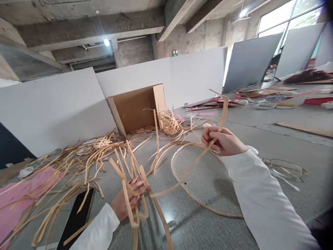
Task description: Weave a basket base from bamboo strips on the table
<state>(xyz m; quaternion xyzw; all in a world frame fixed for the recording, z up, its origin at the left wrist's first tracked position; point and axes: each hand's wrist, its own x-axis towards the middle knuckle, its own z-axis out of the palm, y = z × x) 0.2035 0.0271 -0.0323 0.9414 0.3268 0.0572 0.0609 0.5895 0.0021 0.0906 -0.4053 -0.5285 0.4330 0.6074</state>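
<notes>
Gray ceiling (135,6), white boards (197,73)
Two lamps (106,42) glow up high, and a bright window (275,20) shines at right.

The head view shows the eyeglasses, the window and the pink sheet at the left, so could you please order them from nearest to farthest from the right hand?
From the right hand:
1. Eyeglasses: beside the right forearm.
2. Pink sheet: across at the far left.
3. Window: upper right, beyond the panels.
</notes>
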